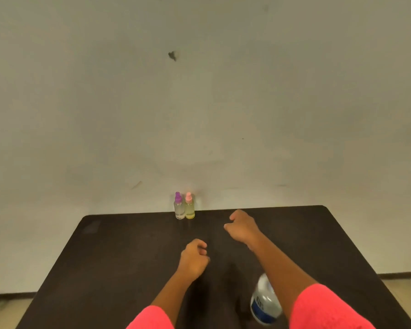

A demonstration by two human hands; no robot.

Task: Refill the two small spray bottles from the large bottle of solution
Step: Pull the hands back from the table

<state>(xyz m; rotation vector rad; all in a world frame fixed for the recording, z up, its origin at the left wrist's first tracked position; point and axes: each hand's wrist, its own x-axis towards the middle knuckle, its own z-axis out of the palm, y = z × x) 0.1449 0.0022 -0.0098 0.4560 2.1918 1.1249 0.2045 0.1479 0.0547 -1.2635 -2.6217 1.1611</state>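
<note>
Two small clear spray bottles stand side by side at the far edge of the dark table (119, 257): one with a purple cap (179, 206), one with a pink cap (189, 206) and yellowish liquid. The large clear bottle with a blue label (265, 301) stands near the front, partly hidden under my right forearm. My left hand (194, 258) hovers mid-table with fingers curled and holds nothing. My right hand (242, 225) is stretched further out, to the right of the small bottles, fingers curled, empty.
A plain pale wall rises behind the table. Pale floor shows to the left and right of the table. Both my arms wear pink sleeves at the bottom of the view.
</note>
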